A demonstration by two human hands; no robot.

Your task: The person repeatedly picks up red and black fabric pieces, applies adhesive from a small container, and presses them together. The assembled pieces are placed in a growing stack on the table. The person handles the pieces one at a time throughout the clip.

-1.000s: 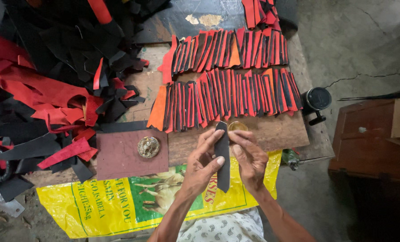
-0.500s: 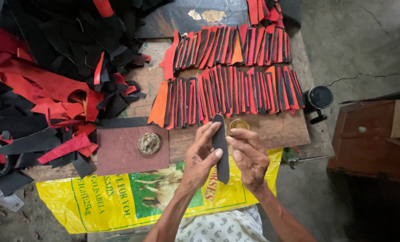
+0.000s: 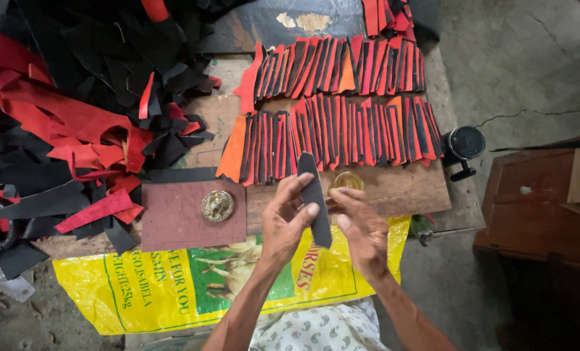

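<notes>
Far to the left lies a heap of red and black scraps (image 3: 63, 123), cut-offs piled loosely over that side of the wooden board (image 3: 407, 192). Just right of the heap sits a dark maroon slab (image 3: 173, 221) with a round brass-coloured piece (image 3: 217, 205) resting on it, and below both a yellow printed sack (image 3: 173, 286) hangs off the near edge of the board. Next comes the person's left hand (image 3: 287, 224), raised above the board's front edge, its fingers curled and its thumb pressing a black strip (image 3: 315, 198) against them. The strip stands nearly upright, pointed at the top, between the two hands and in front of the lower row. The right hand (image 3: 361, 231) is just beside it, fingers half bent and loosely spread, its fingertips near the strip's right edge; whether they actually touch it I cannot tell. A small round golden tin (image 3: 347, 181) shows just behind the right hand's fingers. Behind the hands, two rows of red and black strips (image 3: 342, 97) lie overlapping across the board. Further right, off the board's corner, a black round tool (image 3: 465, 144) sits on the grey floor, and a brown wooden box (image 3: 537, 201) stands at the far right.
</notes>
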